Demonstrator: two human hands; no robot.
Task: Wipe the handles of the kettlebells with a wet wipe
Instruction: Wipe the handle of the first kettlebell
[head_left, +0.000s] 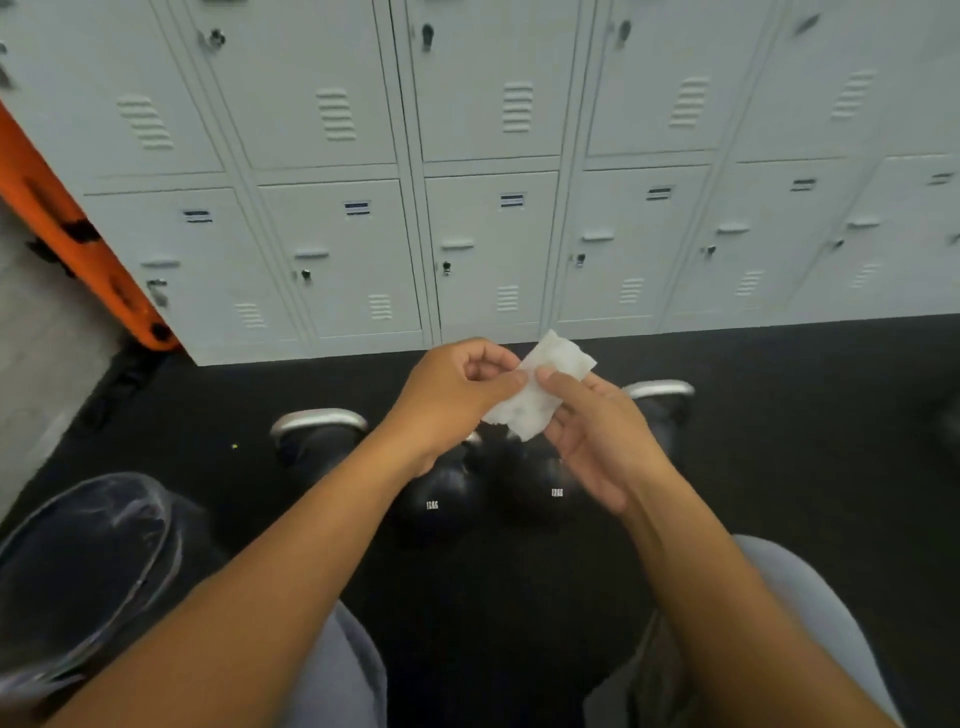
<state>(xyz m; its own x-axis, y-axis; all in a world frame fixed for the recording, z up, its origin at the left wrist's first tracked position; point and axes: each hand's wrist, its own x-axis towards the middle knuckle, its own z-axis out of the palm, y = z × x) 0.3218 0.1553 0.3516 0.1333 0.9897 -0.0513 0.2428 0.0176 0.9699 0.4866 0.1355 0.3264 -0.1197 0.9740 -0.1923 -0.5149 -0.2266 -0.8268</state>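
Observation:
Both my hands hold a white wet wipe (540, 389) up in front of me, above the floor. My left hand (457, 395) pinches its left edge between thumb and curled fingers. My right hand (592, 436) pinches its right side with thumb and fingers under it. Below my hands stand several black kettlebells on the dark floor: one at the left with a silver handle (318, 419), two in the middle with white weight marks (436, 501) (545, 488), and one at the right with a silver handle (661, 388). My hands hide the middle handles.
A wall of grey lockers (483, 182) rises just behind the kettlebells. An orange frame (78, 234) leans at the far left. A bin lined with a dark plastic bag (88, 561) stands by my left knee. My knees in grey trousers (810, 613) frame the bottom.

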